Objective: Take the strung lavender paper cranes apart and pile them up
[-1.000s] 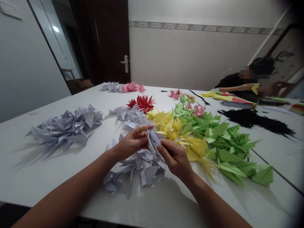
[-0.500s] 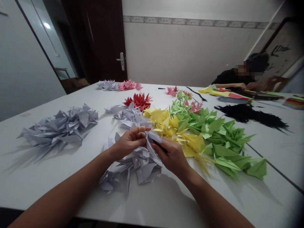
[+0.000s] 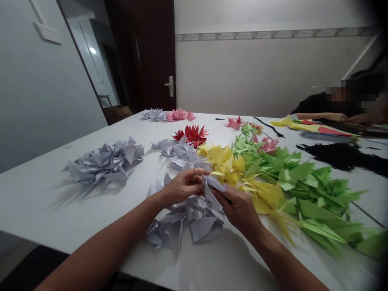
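Between both hands is a white folded paper piece [image 3: 212,189], held above a pile of white folded papers [image 3: 197,218]. My left hand [image 3: 184,186] pinches its left side, with the fingers bent and a tan band on one finger. On the right side, my right hand [image 3: 239,203] has its fingers closed round the same piece; part of the grip is hidden. Yellow folded papers [image 3: 224,159] lie just beyond and to the right of my hands. Green folded papers [image 3: 281,169] spread farther right.
Another white paper pile [image 3: 104,161] lies left. Red papers [image 3: 192,135] and pink papers [image 3: 178,115] are farther back. Black strands [image 3: 336,155] and coloured sheets [image 3: 315,126] lie right, near another person's arm [image 3: 324,116]. The table edge [image 3: 33,242] is near.
The view has turned left, so the table and its piles appear farther right. Both hands remain on the white folded paper, with little visible change in grip.
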